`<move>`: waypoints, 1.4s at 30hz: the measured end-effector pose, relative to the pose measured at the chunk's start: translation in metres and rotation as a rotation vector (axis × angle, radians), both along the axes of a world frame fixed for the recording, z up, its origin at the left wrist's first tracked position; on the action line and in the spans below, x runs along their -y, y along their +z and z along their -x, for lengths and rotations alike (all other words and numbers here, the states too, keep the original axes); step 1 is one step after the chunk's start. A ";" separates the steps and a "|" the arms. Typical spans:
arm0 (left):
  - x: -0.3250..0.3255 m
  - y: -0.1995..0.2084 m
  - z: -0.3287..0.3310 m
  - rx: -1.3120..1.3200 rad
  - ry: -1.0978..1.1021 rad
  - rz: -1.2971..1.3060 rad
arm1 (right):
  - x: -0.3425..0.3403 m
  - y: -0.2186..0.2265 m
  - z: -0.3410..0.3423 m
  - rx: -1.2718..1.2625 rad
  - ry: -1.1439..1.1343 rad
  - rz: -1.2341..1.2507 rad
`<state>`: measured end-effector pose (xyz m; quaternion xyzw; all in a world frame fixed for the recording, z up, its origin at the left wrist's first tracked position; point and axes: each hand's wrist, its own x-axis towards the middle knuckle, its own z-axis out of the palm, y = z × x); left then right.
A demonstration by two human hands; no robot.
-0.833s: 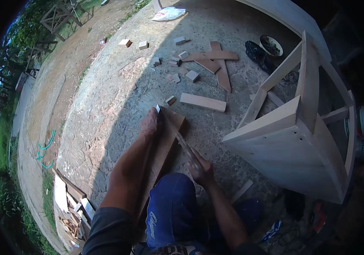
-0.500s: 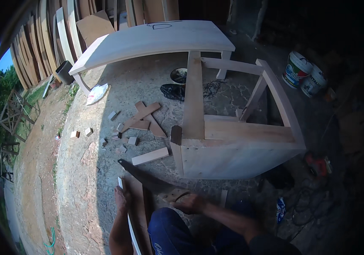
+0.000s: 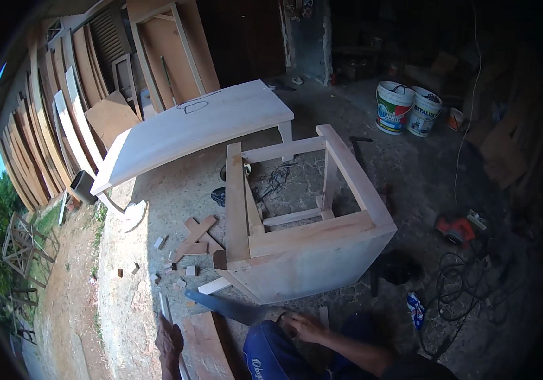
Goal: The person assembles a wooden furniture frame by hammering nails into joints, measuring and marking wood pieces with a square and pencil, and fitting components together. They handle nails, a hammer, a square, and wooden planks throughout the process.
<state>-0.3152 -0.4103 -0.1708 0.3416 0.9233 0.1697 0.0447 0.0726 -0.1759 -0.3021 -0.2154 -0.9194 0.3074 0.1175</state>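
My right hand [image 3: 306, 328] is closed round the handle of a handsaw [image 3: 224, 308]. Its dark blade points left, with the tip near the far end of a thin pale wooden strip. My left hand [image 3: 169, 342] is wrapped round that strip [image 3: 164, 306], which runs toward the lower edge. Between the hands lies a wider brown board [image 3: 207, 345], beside my knee. Just beyond the saw stands a pale wooden frame [image 3: 309, 269] with a solid near panel and open bars. A short pale wood piece [image 3: 214, 285] lies partly behind it.
A long white tabletop on legs [image 3: 202, 126] stands behind the frame. Crossed wood offcuts [image 3: 195, 236] and several small blocks lie on the concrete. Planks [image 3: 43, 152] lean at the far left. Two paint buckets [image 3: 394, 109], a red power tool [image 3: 454, 229] and a coiled cable [image 3: 458, 285] are on the right.
The view has tilted up and turned, so the frame and tabletop appear lower and farther left. Both hands keep their holds on the strip and the handsaw.
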 end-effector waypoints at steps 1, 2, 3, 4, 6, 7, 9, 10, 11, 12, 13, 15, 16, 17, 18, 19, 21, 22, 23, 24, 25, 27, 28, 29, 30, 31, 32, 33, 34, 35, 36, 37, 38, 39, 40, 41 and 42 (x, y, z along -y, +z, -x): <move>-0.013 0.042 0.004 -0.038 -0.056 -0.019 | 0.005 0.020 -0.001 -0.045 -0.018 0.011; -0.033 0.080 0.005 -0.123 -0.110 -0.025 | 0.008 0.036 -0.006 -0.086 -0.051 0.019; -0.051 0.116 0.004 -0.209 -0.160 -0.031 | 0.012 0.047 -0.012 -0.127 -0.081 0.027; -0.066 0.149 0.003 -0.269 -0.209 -0.043 | 0.016 0.052 -0.018 -0.104 -0.074 0.039; -0.097 0.216 -0.005 -0.443 -0.299 -0.075 | 0.024 0.060 -0.035 -0.049 -0.067 0.062; -0.109 0.251 -0.011 -0.565 -0.335 -0.084 | 0.028 0.071 -0.039 -0.061 -0.061 0.049; -0.119 0.311 0.002 -0.822 -0.402 -0.310 | 0.041 0.092 -0.045 -0.079 -0.040 0.038; -0.127 0.340 0.003 -0.965 -0.414 -0.493 | 0.047 0.089 -0.050 -0.104 -0.050 0.075; -0.129 0.370 0.007 -1.113 -0.413 -0.672 | 0.054 0.094 -0.051 -0.091 -0.045 0.076; -0.129 0.393 0.025 -1.069 -0.249 -0.918 | 0.059 0.098 -0.051 -0.078 -0.040 0.076; -0.133 0.413 0.038 -1.006 -0.080 -1.161 | 0.061 0.104 -0.051 -0.062 -0.041 0.074; -0.141 0.461 0.010 -0.863 -0.379 -1.446 | 0.061 0.119 -0.064 -0.061 -0.062 0.024; -0.127 0.495 0.002 -0.838 -0.452 -1.515 | 0.062 0.131 -0.053 -0.103 -0.030 0.009; -0.120 0.504 0.006 -0.720 -0.487 -1.612 | 0.060 0.141 -0.053 -0.133 -0.033 -0.023; -0.118 0.510 0.009 -0.586 -0.547 -1.706 | 0.055 0.153 -0.053 -0.161 -0.038 -0.055; -0.116 0.512 0.016 -0.443 -0.606 -1.787 | 0.050 0.165 -0.052 -0.190 -0.042 -0.089; -0.108 0.510 0.029 -0.144 -0.730 -1.949 | 0.037 0.206 -0.046 -0.334 -0.057 -0.218; -0.110 0.505 0.034 0.008 -0.786 -2.013 | 0.026 0.240 -0.044 -0.406 -0.045 -0.310; -0.115 0.497 0.035 0.153 -0.837 -2.070 | 0.014 0.276 -0.044 -0.472 -0.072 -0.413; -0.120 0.490 0.033 0.289 -0.873 -2.127 | 0.002 0.316 -0.044 -0.543 -0.095 -0.515; -0.130 0.480 0.025 0.408 -0.895 -2.169 | -0.009 0.353 -0.046 -0.538 -0.146 -0.634; -0.162 0.454 -0.006 0.657 -0.900 -2.262 | -0.036 0.417 -0.042 -0.621 -0.238 -0.868; -0.180 0.444 -0.041 0.766 -0.768 -2.321 | -0.046 0.446 -0.039 -0.584 -0.303 -0.944; -0.208 0.428 -0.078 0.929 -0.725 -2.419 | -0.060 0.473 -0.040 -0.502 -0.332 -1.027; -0.224 0.417 -0.105 1.063 -0.706 -2.415 | -0.069 0.494 -0.036 -0.451 -0.362 -1.069; -0.235 0.407 -0.128 1.133 -0.571 -2.425 | -0.080 0.505 -0.032 -0.323 -0.306 -0.946; -0.244 0.391 -0.129 1.264 -0.595 -2.374 | -0.090 0.517 -0.031 -0.191 -0.245 -0.834; -0.251 0.377 -0.140 1.340 -0.667 -2.281 | -0.101 0.516 -0.029 -0.060 -0.176 -0.715; -0.264 0.368 -0.159 1.377 -0.472 -2.305 | -0.106 0.517 -0.035 -0.015 -0.138 -0.577; -0.281 0.350 -0.160 1.405 -0.414 -2.293 | -0.112 0.512 -0.042 0.026 -0.102 -0.436; -0.293 0.324 -0.148 1.527 -0.649 -2.254 | -0.117 0.509 -0.046 0.061 -0.058 -0.303; -0.295 0.316 -0.169 1.640 -0.733 -2.209 | -0.132 0.488 -0.052 0.039 -0.063 -0.364; -0.304 0.297 -0.185 1.657 -0.511 -2.101 | -0.145 0.467 -0.063 0.031 -0.080 -0.429; -0.312 0.267 -0.191 1.589 -0.393 -1.943 | -0.154 0.454 -0.075 0.085 -0.114 -0.467; -0.312 0.236 -0.199 1.355 -0.202 -1.785 | -0.163 0.444 -0.083 0.124 -0.143 -0.507; -0.298 0.219 -0.222 1.002 -0.011 -1.636 | -0.170 0.434 -0.091 0.165 -0.178 -0.544; -0.285 0.192 -0.234 0.604 -0.048 -1.531 | -0.173 0.425 -0.092 0.194 -0.162 -0.574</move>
